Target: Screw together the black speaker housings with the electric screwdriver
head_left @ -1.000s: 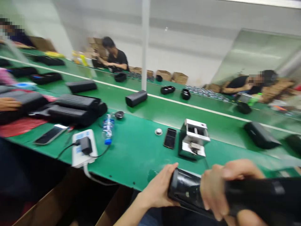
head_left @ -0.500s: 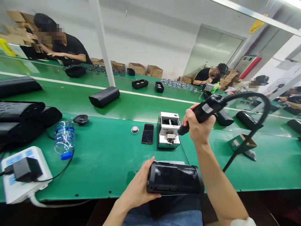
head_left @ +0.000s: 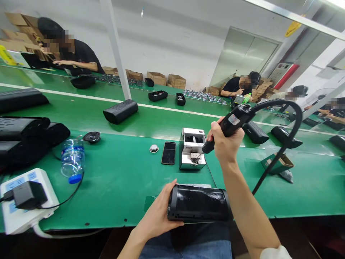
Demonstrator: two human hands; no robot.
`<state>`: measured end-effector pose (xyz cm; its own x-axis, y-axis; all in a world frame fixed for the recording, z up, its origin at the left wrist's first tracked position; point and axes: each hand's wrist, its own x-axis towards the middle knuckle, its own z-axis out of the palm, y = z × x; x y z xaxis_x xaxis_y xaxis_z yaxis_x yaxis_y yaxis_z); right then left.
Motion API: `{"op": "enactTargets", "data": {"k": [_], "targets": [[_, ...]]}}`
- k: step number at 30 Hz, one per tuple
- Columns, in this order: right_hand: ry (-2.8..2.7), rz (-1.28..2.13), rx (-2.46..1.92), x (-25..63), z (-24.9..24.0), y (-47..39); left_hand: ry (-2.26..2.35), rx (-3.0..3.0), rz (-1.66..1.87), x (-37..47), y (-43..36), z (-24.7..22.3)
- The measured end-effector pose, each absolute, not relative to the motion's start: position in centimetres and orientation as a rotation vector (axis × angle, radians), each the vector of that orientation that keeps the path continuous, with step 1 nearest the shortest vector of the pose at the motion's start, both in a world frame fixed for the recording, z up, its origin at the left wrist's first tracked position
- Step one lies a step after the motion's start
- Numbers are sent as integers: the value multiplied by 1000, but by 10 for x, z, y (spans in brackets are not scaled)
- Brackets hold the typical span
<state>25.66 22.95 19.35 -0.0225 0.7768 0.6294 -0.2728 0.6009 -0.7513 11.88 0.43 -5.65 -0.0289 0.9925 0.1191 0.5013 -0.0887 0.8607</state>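
Observation:
My left hand (head_left: 161,208) grips the left end of a black speaker housing (head_left: 201,203), which lies lengthwise at the table's front edge. In my right hand (head_left: 228,138) is a black electric screwdriver (head_left: 233,120) with a thick cable (head_left: 292,133). Its tip reaches down to the front of a silver screw feeder (head_left: 192,149). Left of the feeder lie a phone (head_left: 168,153) and a small round metal part (head_left: 153,148).
At the left are a power strip (head_left: 27,223), a plastic bottle (head_left: 72,158), a loose speaker (head_left: 91,137) and stacked black housings (head_left: 21,129). A small green box (head_left: 277,163) stands right. More housings (head_left: 121,111) lie behind; people sit across the table.
My right hand and the screwdriver have shifted slightly left, with the tip still at the feeder. A person at the far left has lowered a raised hand and tool.

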Motion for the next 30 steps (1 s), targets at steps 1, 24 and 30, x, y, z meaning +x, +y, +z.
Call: {"op": "enactTargets", "data": {"k": [1,24,30], "targets": [[-1353,895,-498,255,192,230,1585,1643,1041,119,4,-56],[-1386,1076,-442,347,243,115,1488,1779,1137,119,9,-47],[-1395,1124,-456,346,221,68,1486,1803,1157,119,9,-46]]}}
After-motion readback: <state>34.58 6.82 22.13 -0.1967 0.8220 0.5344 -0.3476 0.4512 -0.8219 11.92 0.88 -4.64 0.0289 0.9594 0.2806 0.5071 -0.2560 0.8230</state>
